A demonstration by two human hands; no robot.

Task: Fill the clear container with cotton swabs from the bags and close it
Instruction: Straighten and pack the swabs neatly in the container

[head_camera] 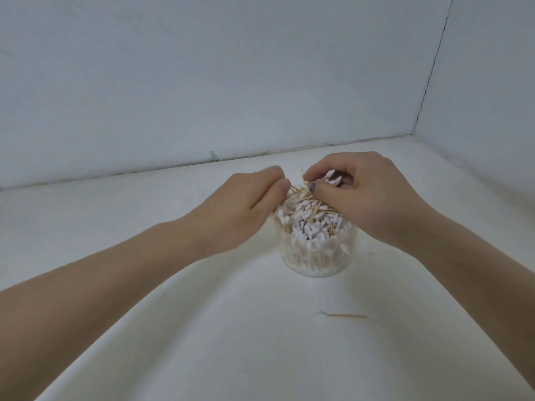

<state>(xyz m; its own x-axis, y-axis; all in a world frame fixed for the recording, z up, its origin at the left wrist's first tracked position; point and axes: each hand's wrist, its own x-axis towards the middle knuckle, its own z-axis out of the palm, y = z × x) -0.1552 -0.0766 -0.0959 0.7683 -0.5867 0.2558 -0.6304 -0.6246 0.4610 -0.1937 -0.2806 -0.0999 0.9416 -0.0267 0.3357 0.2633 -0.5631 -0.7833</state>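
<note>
Our left hand (249, 206) and right hand (362, 195) pinch swabs (309, 218) lying crosswise directly over the container (317, 256); the heap overtops its rim.

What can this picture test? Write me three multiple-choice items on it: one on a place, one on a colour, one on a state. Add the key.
1. Where does the stray swab lie?
A. On the table, nearer the camera than the clear container
B. Against the back wall
C. Inside the container

2. What colour are the tips of the cotton swabs?
A. Pink
B. White
C. Blue

3. What state is the container in?
A. Lidded
B. Empty
C. Open, with swabs heaped above its rim

Key: 1 A, it lies alone on the surface in front of the container; 2 B, the tips show white on tan sticks; 3 C, no lid sits on it and swabs stand over the rim.
</note>
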